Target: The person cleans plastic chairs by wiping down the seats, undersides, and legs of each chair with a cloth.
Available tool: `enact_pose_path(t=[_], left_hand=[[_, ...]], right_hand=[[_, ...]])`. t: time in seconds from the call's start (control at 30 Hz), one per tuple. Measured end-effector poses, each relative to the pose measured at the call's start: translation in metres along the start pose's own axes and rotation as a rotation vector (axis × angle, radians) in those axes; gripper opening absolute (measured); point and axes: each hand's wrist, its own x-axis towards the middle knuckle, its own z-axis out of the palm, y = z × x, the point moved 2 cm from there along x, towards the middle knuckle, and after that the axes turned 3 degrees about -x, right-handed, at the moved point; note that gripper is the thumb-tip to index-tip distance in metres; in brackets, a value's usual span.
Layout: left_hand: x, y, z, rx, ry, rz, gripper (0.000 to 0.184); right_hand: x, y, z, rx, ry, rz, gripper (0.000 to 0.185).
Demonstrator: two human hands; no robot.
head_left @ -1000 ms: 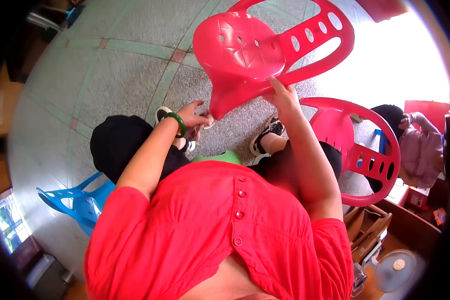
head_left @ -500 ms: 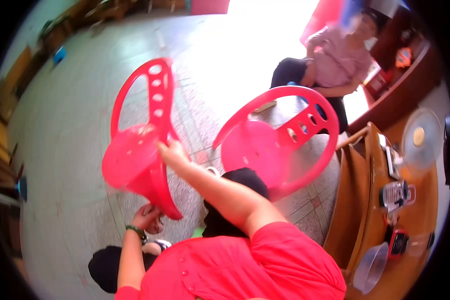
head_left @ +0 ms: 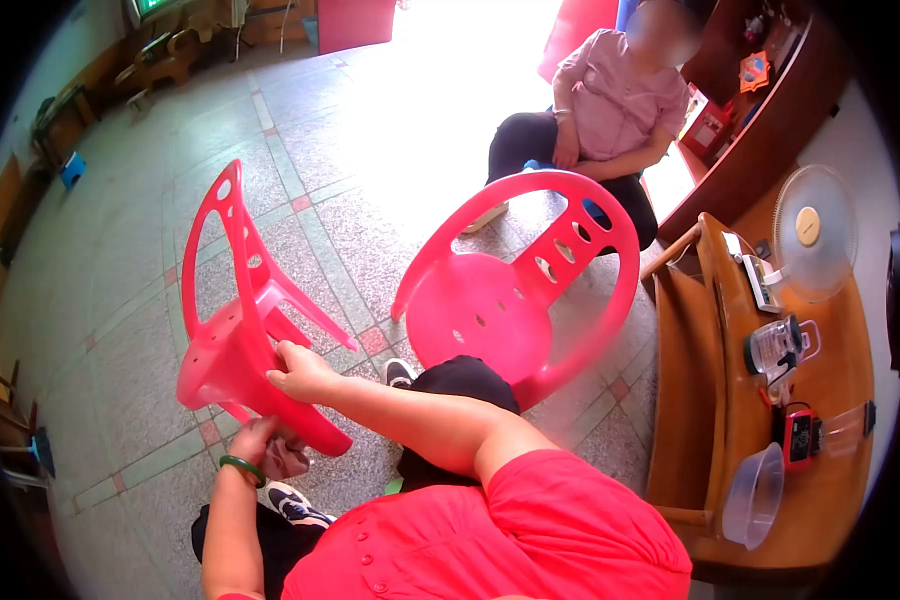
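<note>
A red plastic chair with a back full of oval holes is at my left, turned sideways. My right hand is closed over the rim of its curved arm. Below that, my left hand, with a green bangle at the wrist, is closed on a crumpled brownish cloth against the lower edge of the chair. Whether all the chair's legs touch the floor I cannot tell. A second red plastic chair stands just to the right, near my knee, touched by neither hand.
Another person sits beyond the second chair. On my right, a wooden table carries a fan, a glass pot, a red device and a clear plastic tub. Tiled floor stretches out to the left.
The left chair has turned and lowered, its legs now showing. My left hand has moved slightly left along its lower edge. The view has shifted, and the other person appears more upright.
</note>
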Motion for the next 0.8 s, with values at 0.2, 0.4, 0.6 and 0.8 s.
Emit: enact_pose_path(t=[0.2, 0.4, 0.6, 0.8], left_hand=[[0.034, 0.009, -0.015, 0.072, 0.103, 0.221, 0.035], [0.032, 0.018, -0.004, 0.021, 0.102, 0.315, 0.029], [0.022, 0.024, -0.007, -0.070, 0.139, 0.355, 0.024], [0.007, 0.025, -0.016, -0.079, 0.091, 0.345, 0.016]], right_hand=[[0.011, 0.022, 0.002, -0.080, 0.045, 0.025, 0.033], [0.018, 0.012, -0.003, -0.161, 0.120, -0.068, 0.026], [0.021, 0.000, 0.005, -0.170, 0.115, -0.134, 0.025], [0.012, -0.010, 0.013, -0.113, 0.093, -0.196, 0.025]])
